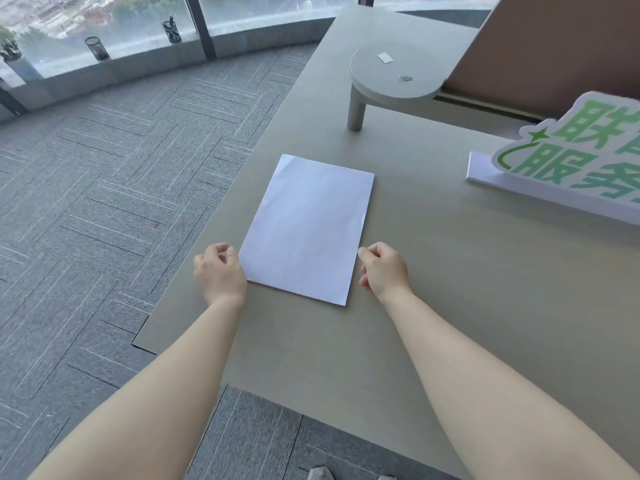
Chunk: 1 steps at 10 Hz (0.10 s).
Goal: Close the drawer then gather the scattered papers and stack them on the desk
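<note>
A neat stack of white papers (306, 226) lies flat on the grey-beige desk (450, 289), near its left edge. My left hand (220, 271) rests at the stack's near left corner, fingers curled, touching or almost touching the paper edge. At the stack's near right edge is my right hand (382, 268), its fingers also curled, thumb tip against the paper's side. Neither hand grips a sheet. No drawer is in view.
A round raised shelf on a leg (394, 74) stands behind the stack, holding a small white card (385, 57) and a paper clip (405, 78). A green-and-white sign (568, 161) stands at the right. Grey carpet (104, 202) lies left of the desk.
</note>
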### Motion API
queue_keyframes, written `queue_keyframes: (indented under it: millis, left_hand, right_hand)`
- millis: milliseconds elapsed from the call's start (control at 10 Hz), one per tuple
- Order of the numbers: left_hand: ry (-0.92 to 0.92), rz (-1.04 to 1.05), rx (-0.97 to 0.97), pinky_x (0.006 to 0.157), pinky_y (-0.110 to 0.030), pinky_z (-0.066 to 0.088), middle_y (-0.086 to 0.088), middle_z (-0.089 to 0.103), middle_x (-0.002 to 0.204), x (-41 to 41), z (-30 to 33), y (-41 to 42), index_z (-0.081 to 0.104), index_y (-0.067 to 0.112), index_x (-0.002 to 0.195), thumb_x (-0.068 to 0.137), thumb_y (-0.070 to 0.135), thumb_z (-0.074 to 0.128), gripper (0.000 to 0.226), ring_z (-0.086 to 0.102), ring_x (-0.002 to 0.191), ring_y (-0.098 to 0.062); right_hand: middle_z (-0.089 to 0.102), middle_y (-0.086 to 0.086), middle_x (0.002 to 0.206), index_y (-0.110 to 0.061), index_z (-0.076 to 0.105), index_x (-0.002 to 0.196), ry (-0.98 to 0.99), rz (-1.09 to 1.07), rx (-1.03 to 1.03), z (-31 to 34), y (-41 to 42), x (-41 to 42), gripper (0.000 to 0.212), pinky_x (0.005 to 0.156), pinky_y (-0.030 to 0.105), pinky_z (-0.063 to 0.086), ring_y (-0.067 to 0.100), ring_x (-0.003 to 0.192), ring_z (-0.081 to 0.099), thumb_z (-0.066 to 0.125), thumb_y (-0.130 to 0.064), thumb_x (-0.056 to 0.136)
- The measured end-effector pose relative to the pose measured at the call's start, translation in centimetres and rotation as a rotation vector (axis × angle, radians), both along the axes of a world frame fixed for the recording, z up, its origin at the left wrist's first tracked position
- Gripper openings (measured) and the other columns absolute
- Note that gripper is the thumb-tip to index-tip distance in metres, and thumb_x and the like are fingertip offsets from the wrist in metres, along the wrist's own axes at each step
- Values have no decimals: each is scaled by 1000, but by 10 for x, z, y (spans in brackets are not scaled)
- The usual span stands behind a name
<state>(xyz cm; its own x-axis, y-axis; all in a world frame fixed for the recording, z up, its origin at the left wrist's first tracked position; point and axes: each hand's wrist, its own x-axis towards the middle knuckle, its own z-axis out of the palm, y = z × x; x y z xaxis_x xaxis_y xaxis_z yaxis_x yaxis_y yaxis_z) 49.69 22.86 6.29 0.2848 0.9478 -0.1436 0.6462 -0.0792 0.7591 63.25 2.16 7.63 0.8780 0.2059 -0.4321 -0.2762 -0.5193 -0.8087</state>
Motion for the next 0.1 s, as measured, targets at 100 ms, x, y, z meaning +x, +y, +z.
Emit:
queue_keyframes:
  millis: [100]
  left_hand:
    - [25, 43, -44, 95, -35, 38, -22, 55, 119, -36, 7, -18, 63, 6, 116, 96, 18, 48, 28, 55, 105, -35]
  right_hand:
    - [53, 4, 61, -12, 50, 70, 24, -24, 27, 0, -28, -22, 19, 49, 27, 46, 12, 37, 50, 53, -15, 88]
